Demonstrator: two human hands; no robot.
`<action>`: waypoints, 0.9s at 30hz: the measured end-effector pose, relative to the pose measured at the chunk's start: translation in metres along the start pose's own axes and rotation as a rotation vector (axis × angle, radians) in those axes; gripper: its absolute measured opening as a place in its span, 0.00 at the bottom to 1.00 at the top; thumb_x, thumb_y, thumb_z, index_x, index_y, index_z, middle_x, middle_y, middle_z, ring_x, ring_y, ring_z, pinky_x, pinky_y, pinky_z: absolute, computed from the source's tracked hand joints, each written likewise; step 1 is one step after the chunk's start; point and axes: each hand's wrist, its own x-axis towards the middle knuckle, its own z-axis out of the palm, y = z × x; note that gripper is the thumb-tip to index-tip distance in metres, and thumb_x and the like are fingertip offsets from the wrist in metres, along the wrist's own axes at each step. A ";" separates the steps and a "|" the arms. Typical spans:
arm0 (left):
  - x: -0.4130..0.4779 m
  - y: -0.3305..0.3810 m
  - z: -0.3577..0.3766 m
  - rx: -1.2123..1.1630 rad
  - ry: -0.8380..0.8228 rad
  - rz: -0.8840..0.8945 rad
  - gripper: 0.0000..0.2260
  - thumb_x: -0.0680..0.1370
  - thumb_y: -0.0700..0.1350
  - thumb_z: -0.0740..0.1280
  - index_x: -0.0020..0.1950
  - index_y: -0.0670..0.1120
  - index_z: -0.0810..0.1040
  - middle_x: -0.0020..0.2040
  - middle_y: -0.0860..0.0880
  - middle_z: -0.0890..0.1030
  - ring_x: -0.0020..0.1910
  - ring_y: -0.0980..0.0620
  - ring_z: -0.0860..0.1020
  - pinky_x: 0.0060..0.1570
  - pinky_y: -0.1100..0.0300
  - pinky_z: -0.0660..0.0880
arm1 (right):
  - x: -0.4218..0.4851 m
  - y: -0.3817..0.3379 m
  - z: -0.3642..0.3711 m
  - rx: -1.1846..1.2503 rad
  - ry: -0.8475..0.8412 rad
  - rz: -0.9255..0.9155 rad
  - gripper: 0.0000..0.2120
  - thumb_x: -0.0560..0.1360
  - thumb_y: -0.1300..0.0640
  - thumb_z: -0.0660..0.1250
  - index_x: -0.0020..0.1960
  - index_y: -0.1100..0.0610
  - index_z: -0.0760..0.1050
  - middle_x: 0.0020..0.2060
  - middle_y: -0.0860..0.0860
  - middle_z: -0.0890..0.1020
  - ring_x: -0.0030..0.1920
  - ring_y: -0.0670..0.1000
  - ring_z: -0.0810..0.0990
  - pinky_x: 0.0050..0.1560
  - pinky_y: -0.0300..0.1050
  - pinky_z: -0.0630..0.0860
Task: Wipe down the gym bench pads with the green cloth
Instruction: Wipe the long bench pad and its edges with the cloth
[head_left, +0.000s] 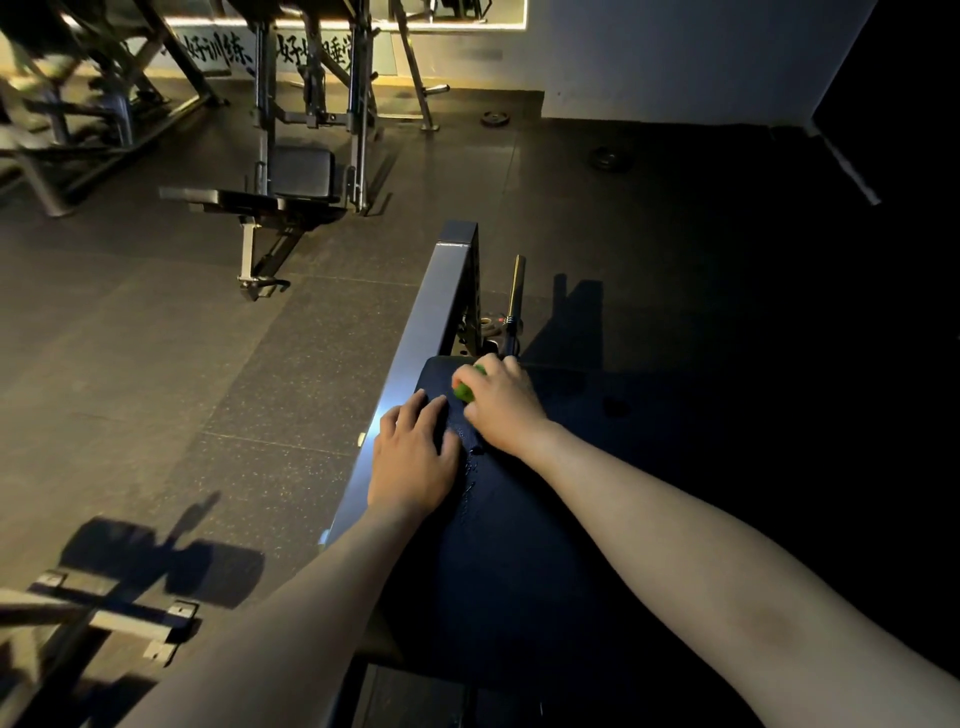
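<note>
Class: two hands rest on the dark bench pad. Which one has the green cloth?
The right hand, farther along the pad, is curled over the green cloth. The left hand lies flat, holding nothing.

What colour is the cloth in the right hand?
Green; the cloth peeks out from under the right hand on the pad, head view.

Your left hand: on the bench pad, by its left edge.
Your right hand: just right, nearer the far edge, over the cloth.

A dark bench pad bears both hands and a green cloth.
</note>
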 end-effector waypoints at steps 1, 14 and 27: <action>0.000 -0.001 0.000 -0.001 -0.001 0.001 0.23 0.80 0.54 0.58 0.75 0.52 0.70 0.77 0.48 0.67 0.73 0.44 0.62 0.74 0.50 0.58 | -0.004 0.007 -0.003 0.015 0.017 0.034 0.12 0.74 0.61 0.63 0.56 0.51 0.74 0.58 0.53 0.73 0.57 0.58 0.68 0.57 0.50 0.65; -0.026 -0.002 -0.002 0.007 0.007 0.032 0.23 0.82 0.53 0.56 0.76 0.49 0.70 0.78 0.46 0.66 0.76 0.44 0.61 0.76 0.51 0.57 | -0.032 0.031 -0.016 0.028 0.095 0.297 0.13 0.78 0.60 0.60 0.62 0.55 0.74 0.61 0.57 0.72 0.59 0.61 0.71 0.59 0.51 0.67; -0.041 -0.002 -0.007 -0.019 0.035 -0.043 0.23 0.81 0.53 0.63 0.75 0.46 0.69 0.76 0.47 0.67 0.74 0.44 0.62 0.75 0.53 0.56 | -0.018 0.003 -0.016 0.171 0.096 -0.053 0.21 0.72 0.67 0.62 0.63 0.53 0.74 0.60 0.55 0.73 0.57 0.59 0.72 0.57 0.50 0.69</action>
